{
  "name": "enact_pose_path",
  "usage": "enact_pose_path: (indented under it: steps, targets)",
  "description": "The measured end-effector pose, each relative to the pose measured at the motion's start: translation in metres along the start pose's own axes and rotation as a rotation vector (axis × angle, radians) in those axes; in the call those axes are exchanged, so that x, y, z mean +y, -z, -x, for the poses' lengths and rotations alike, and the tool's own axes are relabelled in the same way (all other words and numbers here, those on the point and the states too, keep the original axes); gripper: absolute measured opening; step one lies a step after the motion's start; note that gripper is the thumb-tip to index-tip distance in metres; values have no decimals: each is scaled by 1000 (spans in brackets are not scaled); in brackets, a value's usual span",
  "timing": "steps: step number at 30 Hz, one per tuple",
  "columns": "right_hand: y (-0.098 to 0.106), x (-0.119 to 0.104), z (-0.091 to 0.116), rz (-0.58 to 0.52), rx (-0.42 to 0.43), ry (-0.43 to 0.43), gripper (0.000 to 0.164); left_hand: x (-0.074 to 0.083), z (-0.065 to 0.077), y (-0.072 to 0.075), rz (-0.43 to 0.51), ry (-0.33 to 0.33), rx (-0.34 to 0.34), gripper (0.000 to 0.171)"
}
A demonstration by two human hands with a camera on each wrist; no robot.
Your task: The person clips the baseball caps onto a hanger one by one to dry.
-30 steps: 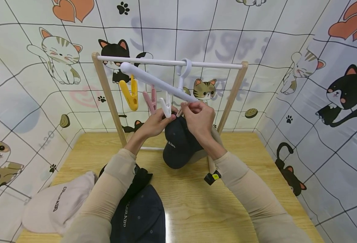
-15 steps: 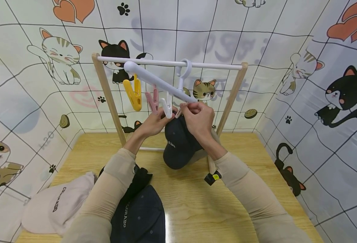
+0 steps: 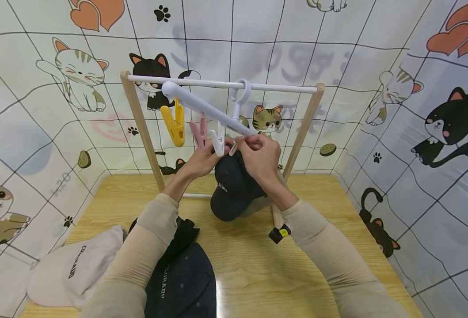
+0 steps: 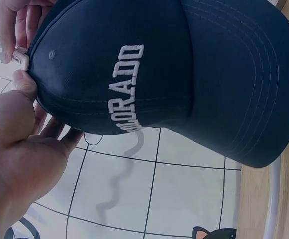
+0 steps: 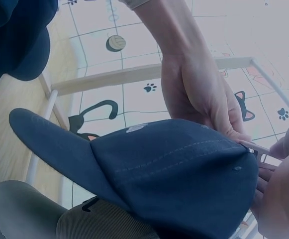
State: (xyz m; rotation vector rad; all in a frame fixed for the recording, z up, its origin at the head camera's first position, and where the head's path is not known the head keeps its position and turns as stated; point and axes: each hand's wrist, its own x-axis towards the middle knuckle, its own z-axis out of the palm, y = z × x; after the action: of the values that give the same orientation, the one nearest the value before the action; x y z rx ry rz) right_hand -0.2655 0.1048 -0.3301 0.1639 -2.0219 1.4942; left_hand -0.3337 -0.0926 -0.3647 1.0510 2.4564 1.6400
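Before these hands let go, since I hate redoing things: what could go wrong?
The navy baseball cap may drop: how firmly the pale clothespin grips it can't be seen. The hanger slants down toward that cap, so its released weight might tip the bar further.

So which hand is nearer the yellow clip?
Left. The left hand is below and right of the yellow clip, at the dark cap; the right hand is farther right, past the white clip.
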Motion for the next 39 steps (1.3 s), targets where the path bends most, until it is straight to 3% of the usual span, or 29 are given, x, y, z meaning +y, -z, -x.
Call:
enact_pose_path:
  steps: [4, 10, 15, 27, 34, 39]
  targets:
    - [1, 1, -1, -1, -8, -6, 24, 0, -1, -1, 16, -12, 13, 33]
    - [2, 4, -1, -21, -28, -34, 27, -1, -3, -2, 83, -85, 3, 55]
    - [2, 5, -1, -18, -44, -71, 28, -2, -3, -2, 84, -114, 22, 45]
    - [6, 8, 0, -21, -101, -102, 35, -3, -1, -3, 65, -67, 38, 33]
    - [11, 9, 0, -60, -189, -91, 35, -3, 2, 0, 29, -19, 13, 36]
    - [13, 11, -3, -111, -240, -82, 36, -3, 1, 0, 27, -34, 19, 39]
